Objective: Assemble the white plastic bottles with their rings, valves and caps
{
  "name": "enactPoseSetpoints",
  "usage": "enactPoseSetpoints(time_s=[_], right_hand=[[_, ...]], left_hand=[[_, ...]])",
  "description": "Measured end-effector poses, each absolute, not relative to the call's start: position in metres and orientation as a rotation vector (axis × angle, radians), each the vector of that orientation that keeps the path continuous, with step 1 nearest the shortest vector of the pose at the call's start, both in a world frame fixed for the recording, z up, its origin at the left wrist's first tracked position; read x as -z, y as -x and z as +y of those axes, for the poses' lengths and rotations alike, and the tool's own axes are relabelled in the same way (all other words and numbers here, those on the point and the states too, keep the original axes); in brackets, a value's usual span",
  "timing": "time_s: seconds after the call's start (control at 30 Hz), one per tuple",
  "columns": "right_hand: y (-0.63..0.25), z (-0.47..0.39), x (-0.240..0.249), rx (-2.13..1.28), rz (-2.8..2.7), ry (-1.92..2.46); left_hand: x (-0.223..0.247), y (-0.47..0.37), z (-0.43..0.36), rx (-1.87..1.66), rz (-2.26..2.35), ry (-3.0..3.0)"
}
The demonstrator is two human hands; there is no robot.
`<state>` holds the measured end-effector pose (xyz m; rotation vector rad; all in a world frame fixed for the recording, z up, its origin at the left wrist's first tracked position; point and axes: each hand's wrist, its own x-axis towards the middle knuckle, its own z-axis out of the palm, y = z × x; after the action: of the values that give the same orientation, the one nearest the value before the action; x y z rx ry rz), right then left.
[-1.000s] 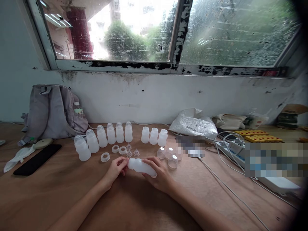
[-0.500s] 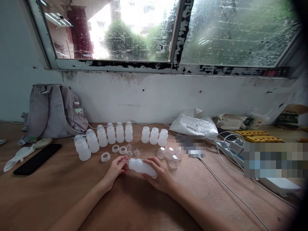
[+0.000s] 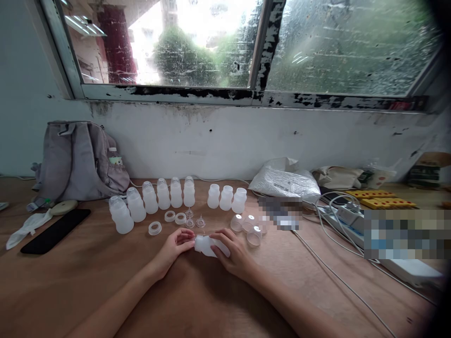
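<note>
A frosted white baby bottle lies tilted on its side in my right hand, whose fingers and thumb wrap round its base end. Curled at the bottle's neck end is my left hand, its fingertips together and touching it; what they hold there is hidden. Just beyond the hands are clear teats and white collar rings, lying on the wooden table. To the right rest several clear dome caps.
Capped bottles stand in a row at the back left, three open bottles right of them. A grey backpack, a black phone-like slab, a silvery bag, a power strip and cables lie around.
My left fingers have shifted slightly right and changed their grip at the bottle's neck. The bottle has turned a little, its neck end further right; the right hand stays around it.
</note>
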<state>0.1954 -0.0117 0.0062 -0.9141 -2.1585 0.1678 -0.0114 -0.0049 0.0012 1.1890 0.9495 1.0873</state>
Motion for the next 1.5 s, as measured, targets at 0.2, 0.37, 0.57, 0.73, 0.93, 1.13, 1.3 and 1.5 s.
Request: enactPoseSetpoints(time_s=[0.2,0.37,0.57,0.73,0.93,1.13,1.3,1.5], right_hand=[[-0.198,-0.009,-0.008,-0.05,-2.32,1.116],[-0.198,-0.007,0.0,-0.094,-2.302,1.121],[-0.197,-0.011,0.0,-0.165,-2.253,1.081],[-0.195,-0.016,-0.009,-0.378,-2.182,1.093],[-0.192,-0.019,-0.011,-0.453,-2.129,1.091],[-0.189,-0.023,-0.012,-0.42,-2.174,1.039],[-0.188,-0.031,-0.023,-0.597,-2.138,1.056],[-0.186,-0.031,-0.024,-0.985,-1.909,1.063]], left_hand=[[0.001,0.013,-0.001,-1.047,1.036,-1.304],[0.0,0.013,-0.002,-0.961,1.034,-1.318],[-0.005,0.012,-0.005,-1.011,1.029,-1.317],[-0.008,0.011,-0.006,-1.074,1.016,-1.378],[-0.007,0.011,-0.008,-1.104,0.986,-1.405],[-0.011,0.011,-0.013,-0.989,0.953,-1.403],[-0.019,0.01,-0.018,-0.99,0.972,-1.476],[-0.018,0.01,-0.017,-1.033,0.926,-1.433]])
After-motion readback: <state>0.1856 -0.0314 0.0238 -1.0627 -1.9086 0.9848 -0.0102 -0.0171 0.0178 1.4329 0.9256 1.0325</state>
